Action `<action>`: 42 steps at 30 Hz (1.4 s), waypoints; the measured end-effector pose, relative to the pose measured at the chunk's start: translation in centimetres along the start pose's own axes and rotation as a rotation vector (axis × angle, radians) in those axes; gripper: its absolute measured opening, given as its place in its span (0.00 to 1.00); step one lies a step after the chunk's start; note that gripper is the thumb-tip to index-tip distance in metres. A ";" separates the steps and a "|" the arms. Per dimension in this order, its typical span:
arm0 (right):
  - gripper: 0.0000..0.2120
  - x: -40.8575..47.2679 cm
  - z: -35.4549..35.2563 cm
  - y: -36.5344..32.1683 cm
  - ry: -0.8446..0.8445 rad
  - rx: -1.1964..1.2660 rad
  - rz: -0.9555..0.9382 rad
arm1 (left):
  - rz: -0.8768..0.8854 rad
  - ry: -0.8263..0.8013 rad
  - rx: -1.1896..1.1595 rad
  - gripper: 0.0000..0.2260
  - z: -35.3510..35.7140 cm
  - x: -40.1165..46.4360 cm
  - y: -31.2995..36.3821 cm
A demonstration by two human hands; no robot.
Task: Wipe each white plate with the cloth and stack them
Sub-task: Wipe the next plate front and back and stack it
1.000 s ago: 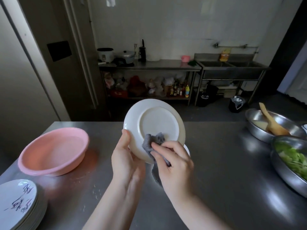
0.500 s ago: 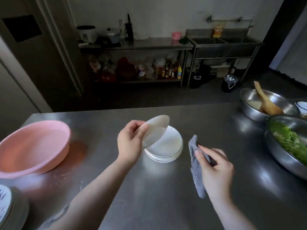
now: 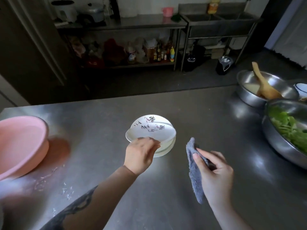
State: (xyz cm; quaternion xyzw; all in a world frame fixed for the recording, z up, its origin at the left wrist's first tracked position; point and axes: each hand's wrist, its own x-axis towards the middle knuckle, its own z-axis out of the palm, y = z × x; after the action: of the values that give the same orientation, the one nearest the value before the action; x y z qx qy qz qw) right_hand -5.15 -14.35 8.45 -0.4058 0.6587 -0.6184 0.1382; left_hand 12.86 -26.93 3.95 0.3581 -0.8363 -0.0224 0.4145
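A white plate with black writing and pink marks lies face up, slightly tilted, on top of a small stack of white plates in the middle of the steel table. My left hand pinches its near rim. A grey cloth hangs to the right of the stack, gripped by my right hand just above the table.
A pink basin sits at the left. Two steel bowls stand at the right: one with green leaves, one with a wooden spoon. Small scraps lie on the steel table near the basin. Shelves and a sink stand behind.
My left hand turned the plate face up and lowered it onto the stack. My right hand with the cloth has stayed to the right of the stack.
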 end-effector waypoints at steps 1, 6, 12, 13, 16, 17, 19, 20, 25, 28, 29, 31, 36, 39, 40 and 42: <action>0.12 -0.1 0.1 0.2 -0.004 0.003 0.005 | 0.006 -0.037 -0.022 0.10 0.4 -0.6 -0.1; 0.12 -0.6 0.6 0.8 -0.023 -0.004 0.031 | -0.146 -0.182 -0.103 0.08 1.7 -1.4 -0.5; 0.11 -0.7 0.8 0.9 -0.049 0.014 0.052 | -0.262 -0.296 -0.143 0.04 3.0 -1.3 -0.5; 0.11 -0.7 0.8 0.9 -0.053 0.006 0.049 | -0.285 -0.302 -0.144 0.04 3.2 -1.4 -0.4; 0.10 -0.7 0.7 0.8 -0.070 -0.010 0.047 | -0.353 -0.299 -0.145 0.04 3.7 -1.4 0.1; 0.11 -0.8 0.6 0.8 -0.074 -0.013 0.049 | -0.373 -0.292 -0.141 0.04 3.8 -1.4 0.3; 0.11 -1.1 0.5 0.5 -0.091 -0.014 0.057 | -0.395 -0.304 -0.137 0.07 3.3 -1.3 0.7; 0.10 -1.3 0.4 0.4 -0.105 -0.018 0.058 | -0.393 -0.316 -0.135 0.08 2.7 -1.4 1.1; 0.10 -2.4 -0.4 -0.1 -0.208 -0.128 -0.031 | -0.500 -0.171 -0.136 0.11 -3.5 -5.1 3.3; 0.12 -4.0 0.8 -0.5 -0.311 -0.151 -0.095 | -0.685 -0.074 -0.059 0.11 -9.1 -9.8 4.5; 0.13 -4.6 1.5 -0.7 -0.367 -0.145 -0.122 | -0.741 -0.059 -0.004 0.11 -11.0 -11.4 5.0; 0.14 -6.2 3.1 -1.2 -0.495 -0.135 -0.199 | -0.844 -0.062 0.109 0.11 -14.4 -14.4 5.9; 0.15 -11.1 8.0 -3.8 -0.761 -0.080 -0.358 | -1.066 0.022 0.299 0.08 -21.9 -20.7 7.7; 0.14 -15.1 10.4 -5.9 -0.873 -0.034 -0.406 | -1.175 0.098 0.361 0.08 -25.5 -24.1 8.4; 0.15 -16.4 11.0 -6.5 -0.897 -0.016 -0.428 | -1.199 0.120 0.372 0.08 -26.6 -25.1 8.5; 0.16 -18.6 12.4 -7.6 -0.931 0.004 -0.466 | -1.245 0.169 0.393 0.09 -28.7 -26.9 7.9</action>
State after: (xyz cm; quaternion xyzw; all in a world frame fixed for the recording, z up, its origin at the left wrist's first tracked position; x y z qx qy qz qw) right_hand 17.86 -9.29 7.10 -0.7735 0.4183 -0.3882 0.2758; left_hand 39.41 3.06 7.20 0.8445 -0.4260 -0.0766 0.3154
